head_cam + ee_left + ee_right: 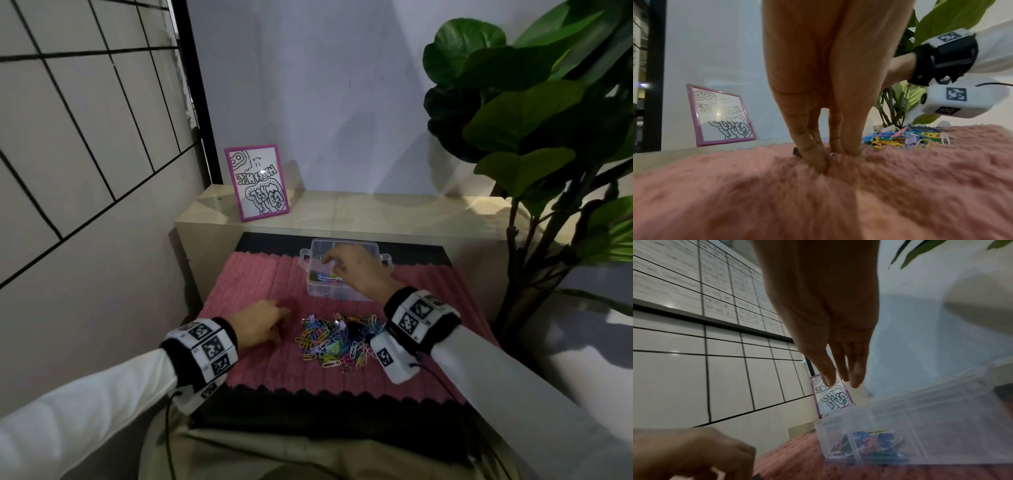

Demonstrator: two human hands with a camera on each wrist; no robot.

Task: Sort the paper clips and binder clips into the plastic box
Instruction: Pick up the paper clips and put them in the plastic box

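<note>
A clear plastic box [342, 291] with dividers stands at the back of the pink fuzzy mat [246, 274]. Several coloured clips [869, 444] lie in one of its compartments. My right hand [334, 258] hovers over the box with its fingers [856, 378] straight and hanging down, holding nothing. A heap of coloured paper clips and binder clips [337, 339] lies in front of the box. Left of the heap, my left hand [279, 325] presses its fingertips [818, 162] together into the mat and pinches a small binder clip [796, 152]. Only a dark corner and a silver bit of it show.
A purple-framed drawing [257, 183] leans on the beige ledge [376, 212] behind the mat. A big leafy plant [531, 120] reaches over the right side. A tiled wall [85, 154] closes the left. The mat lies on a black tabletop [325, 411].
</note>
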